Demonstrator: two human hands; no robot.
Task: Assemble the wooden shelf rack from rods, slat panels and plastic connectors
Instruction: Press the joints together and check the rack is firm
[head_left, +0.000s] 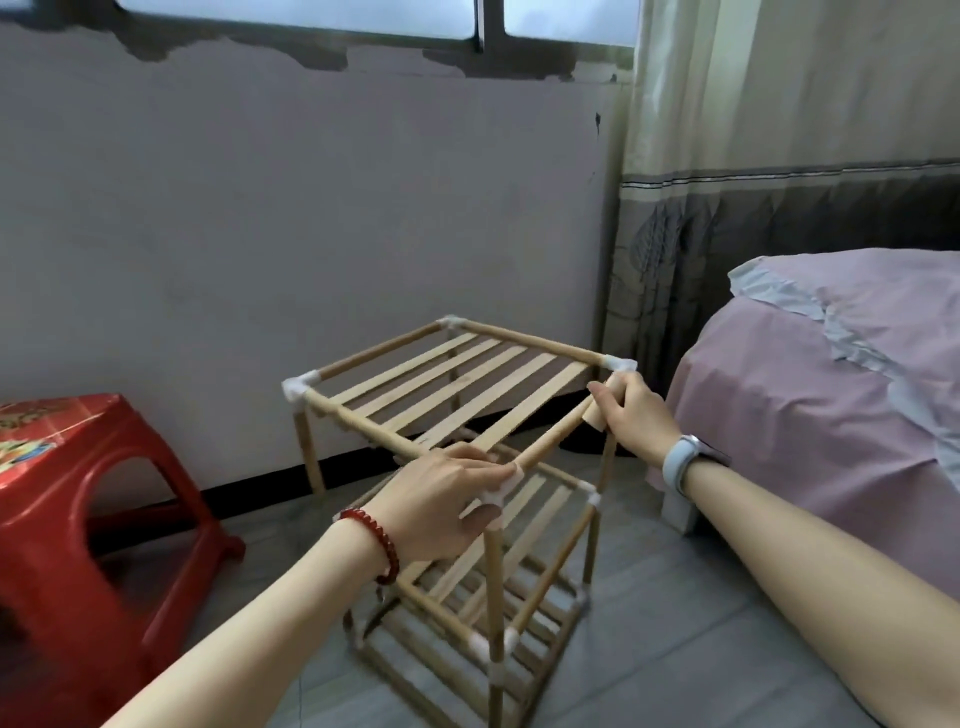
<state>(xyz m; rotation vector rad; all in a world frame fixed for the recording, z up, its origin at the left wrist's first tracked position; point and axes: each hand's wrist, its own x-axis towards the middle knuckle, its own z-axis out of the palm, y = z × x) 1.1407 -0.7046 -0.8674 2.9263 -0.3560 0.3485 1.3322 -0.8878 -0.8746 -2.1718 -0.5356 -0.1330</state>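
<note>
A three-tier wooden shelf rack stands on the grey floor, joined by white plastic connectors. Its top slat panel sits between rods. My left hand grips the near top corner connector, with fingers on the rod's near end. My right hand holds the far end of the side rod, just below the white corner connector. That rod's right end looks apart from the connector. The lower tiers are partly hidden by my left forearm.
A red plastic stool stands on the left. A bed with a pink sheet is close on the right. A grey wall and a curtain are behind the rack.
</note>
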